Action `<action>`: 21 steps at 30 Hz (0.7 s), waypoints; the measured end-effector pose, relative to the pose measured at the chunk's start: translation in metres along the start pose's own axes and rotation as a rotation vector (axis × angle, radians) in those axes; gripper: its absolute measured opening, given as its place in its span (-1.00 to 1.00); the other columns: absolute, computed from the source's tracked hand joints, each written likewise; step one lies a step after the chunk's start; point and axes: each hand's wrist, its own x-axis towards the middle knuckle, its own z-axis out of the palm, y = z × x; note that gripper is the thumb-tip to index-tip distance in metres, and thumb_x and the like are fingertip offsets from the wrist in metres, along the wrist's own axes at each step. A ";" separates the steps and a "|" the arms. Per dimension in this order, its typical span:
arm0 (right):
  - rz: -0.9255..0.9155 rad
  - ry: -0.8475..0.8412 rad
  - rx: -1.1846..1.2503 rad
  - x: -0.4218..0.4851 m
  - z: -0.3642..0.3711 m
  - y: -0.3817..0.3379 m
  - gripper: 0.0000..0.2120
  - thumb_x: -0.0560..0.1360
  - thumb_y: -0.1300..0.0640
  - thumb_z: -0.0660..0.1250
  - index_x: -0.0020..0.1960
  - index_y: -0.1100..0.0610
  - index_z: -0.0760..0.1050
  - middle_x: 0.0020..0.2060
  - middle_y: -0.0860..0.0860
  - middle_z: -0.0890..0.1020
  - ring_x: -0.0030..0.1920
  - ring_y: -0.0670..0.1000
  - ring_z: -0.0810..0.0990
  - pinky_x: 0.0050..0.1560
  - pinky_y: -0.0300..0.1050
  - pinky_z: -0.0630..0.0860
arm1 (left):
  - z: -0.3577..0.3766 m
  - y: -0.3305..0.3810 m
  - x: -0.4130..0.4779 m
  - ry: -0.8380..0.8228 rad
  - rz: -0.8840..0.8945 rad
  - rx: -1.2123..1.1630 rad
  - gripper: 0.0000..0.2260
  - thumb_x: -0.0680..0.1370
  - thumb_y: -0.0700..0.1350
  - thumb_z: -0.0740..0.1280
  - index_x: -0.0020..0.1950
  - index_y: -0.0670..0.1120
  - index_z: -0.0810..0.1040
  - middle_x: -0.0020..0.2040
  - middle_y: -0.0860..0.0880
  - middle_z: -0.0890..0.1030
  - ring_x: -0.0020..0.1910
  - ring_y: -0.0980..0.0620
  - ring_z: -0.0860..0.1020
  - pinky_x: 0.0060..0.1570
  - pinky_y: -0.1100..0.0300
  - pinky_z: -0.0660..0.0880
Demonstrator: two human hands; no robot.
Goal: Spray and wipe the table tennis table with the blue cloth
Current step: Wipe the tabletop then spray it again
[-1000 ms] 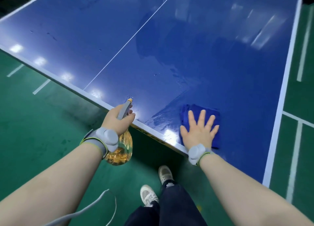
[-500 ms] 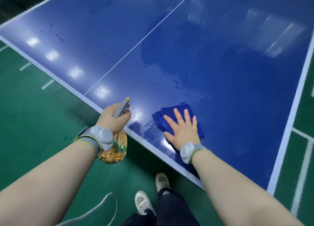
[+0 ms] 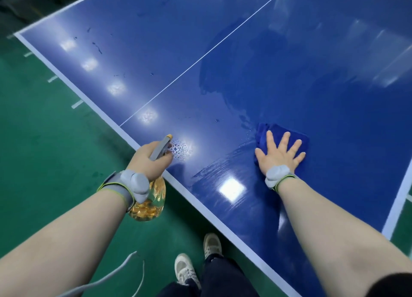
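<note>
Right hand [image 3: 279, 156]: fingers straight and spread, palm pressing flat on the blue cloth [image 3: 298, 136].
Blue cloth: bunched under the right hand on the worktop [image 3: 312, 73], near its front edge, right of the white centre line [image 3: 200, 59].
Left hand [image 3: 150, 160]: curled round the neck of the spray bottle [image 3: 151, 198], nozzle pointing over the worktop's edge.
Spray bottle: clear, amber liquid inside; body hangs just off the edge.
Droplets [image 3: 180, 149]: clustered just beyond the nozzle.
Wet streaks [image 3: 223, 165]: between the two hands.
Floor [image 3: 44, 151]: green.
</note>
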 end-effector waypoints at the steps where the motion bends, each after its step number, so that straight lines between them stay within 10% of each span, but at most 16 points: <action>1: -0.070 -0.003 -0.023 -0.003 0.002 -0.009 -0.35 0.59 -0.28 0.04 0.58 -0.20 -0.15 0.58 0.08 -0.23 0.53 0.32 -0.30 0.46 0.37 -0.25 | -0.001 0.001 0.000 0.002 -0.001 -0.006 -0.80 0.38 0.07 0.30 -0.08 0.03 0.59 -0.03 -0.04 0.65 -0.06 -0.16 0.61 -0.02 -0.16 0.58; 14: -1.096 -0.182 -0.296 -0.071 0.047 -0.106 -0.38 0.56 -0.26 0.15 0.56 -0.25 0.01 0.59 -0.02 -0.17 0.54 0.25 -0.32 0.37 0.24 -0.48 | -0.008 0.008 0.007 0.057 -0.024 -0.056 -0.83 0.45 -0.04 0.33 0.04 0.08 0.58 0.05 0.09 0.63 0.01 -0.04 0.61 0.07 -0.06 0.56; 21: -0.638 -0.025 -0.224 -0.006 0.014 -0.078 -0.35 0.54 -0.30 0.14 0.55 -0.28 -0.04 0.59 -0.04 -0.14 0.56 0.22 -0.23 0.47 0.29 -0.23 | -0.012 0.007 0.012 0.080 -0.035 -0.045 -0.85 0.47 -0.06 0.34 0.02 0.10 0.58 0.03 0.14 0.63 -0.02 -0.02 0.61 0.06 -0.06 0.57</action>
